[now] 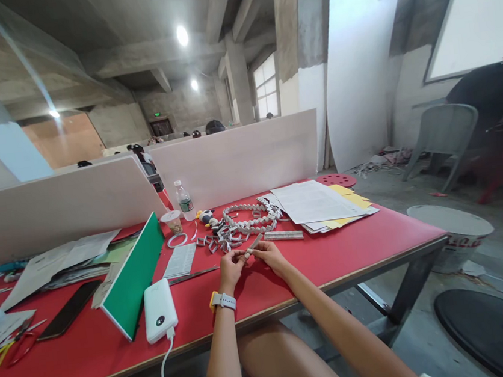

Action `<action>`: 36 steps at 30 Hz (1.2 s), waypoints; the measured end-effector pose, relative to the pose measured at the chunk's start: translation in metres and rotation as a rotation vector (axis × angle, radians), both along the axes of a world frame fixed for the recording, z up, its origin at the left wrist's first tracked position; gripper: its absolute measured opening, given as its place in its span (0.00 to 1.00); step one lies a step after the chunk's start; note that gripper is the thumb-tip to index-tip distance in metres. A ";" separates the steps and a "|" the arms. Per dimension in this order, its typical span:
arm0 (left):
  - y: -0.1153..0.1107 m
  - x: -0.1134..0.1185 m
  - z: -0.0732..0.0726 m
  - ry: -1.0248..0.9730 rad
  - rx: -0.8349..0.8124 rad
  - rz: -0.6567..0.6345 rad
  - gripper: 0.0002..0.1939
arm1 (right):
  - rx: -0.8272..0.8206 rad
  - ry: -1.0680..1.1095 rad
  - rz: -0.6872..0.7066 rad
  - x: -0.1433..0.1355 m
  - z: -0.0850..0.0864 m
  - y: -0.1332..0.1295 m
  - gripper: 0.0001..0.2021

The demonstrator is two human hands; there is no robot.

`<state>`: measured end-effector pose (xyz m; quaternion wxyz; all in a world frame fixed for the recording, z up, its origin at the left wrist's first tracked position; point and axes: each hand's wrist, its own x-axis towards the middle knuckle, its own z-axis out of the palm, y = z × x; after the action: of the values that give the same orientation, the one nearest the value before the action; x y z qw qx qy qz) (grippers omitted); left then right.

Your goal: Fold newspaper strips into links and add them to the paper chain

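Note:
My left hand [234, 267], with a watch on its wrist, is closed in a pinch near the table's front edge. Close beside it, my right hand [270, 255] pinches too. Between them both hands hold a narrow folded paper strip [256, 242], its end sticking up past the fingers. Just beyond lie several small folded paper links [221, 238] in a loose pile. Behind these a zigzag chain of folded paper [251, 225] curves in a loop. To the right of my hands rests a flat bundle of paper strips [283, 235].
Papers [321, 202] are stacked at the right. Left of my hands are a printed sheet [180, 260], a plastic cup [172, 222], a bottle [184, 201] and a cabled white power bank [160, 311]. A green divider [137, 280] stands on the red table [367, 248]. Someone bends near a chair [442, 133].

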<state>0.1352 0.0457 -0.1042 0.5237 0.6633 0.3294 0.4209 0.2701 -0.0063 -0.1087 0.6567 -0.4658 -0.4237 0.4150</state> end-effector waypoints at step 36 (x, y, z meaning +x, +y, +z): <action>0.000 0.004 -0.006 0.050 0.046 -0.033 0.21 | -0.013 0.041 -0.050 0.002 -0.004 0.005 0.17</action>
<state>0.1396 0.0456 -0.1106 0.5067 0.6908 0.3219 0.4031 0.2722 -0.0014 -0.1127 0.6724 -0.4719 -0.3959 0.4104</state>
